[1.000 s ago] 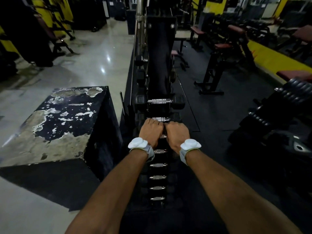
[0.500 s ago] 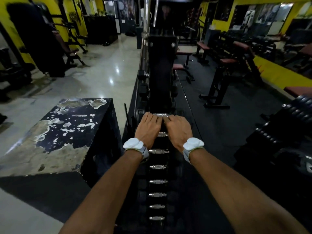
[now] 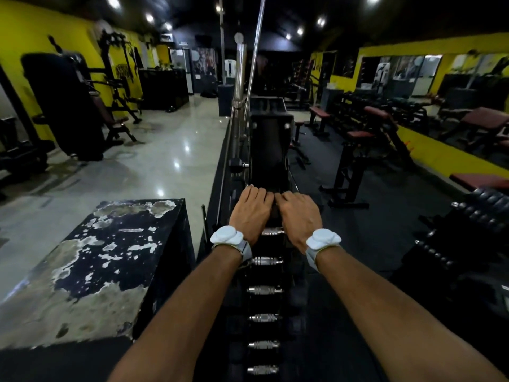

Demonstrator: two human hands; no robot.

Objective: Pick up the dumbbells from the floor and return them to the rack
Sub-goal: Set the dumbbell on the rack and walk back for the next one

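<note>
A tall black dumbbell rack (image 3: 271, 150) runs away from me in the middle of the view. Several dumbbells (image 3: 264, 289) with chrome handles lie in it one behind another. My left hand (image 3: 249, 209) and my right hand (image 3: 298, 213) rest side by side, palms down, on top of a dumbbell high in the row. Their fingers stretch forward and bend over its far side. That dumbbell is almost wholly hidden under them. Both wrists wear white bands.
A worn black box (image 3: 110, 257) with peeling paint stands close on the left. More dumbbells (image 3: 468, 230) are stacked at the right edge. Benches (image 3: 355, 166) stand on the dark mat to the right, a glossy floor (image 3: 165, 161) lies to the left, and steel bars (image 3: 242, 78) rise behind the rack.
My hands were clenched on a chrome handle a second ago. They have since opened and slid forward up the rack, and my view has lifted.
</note>
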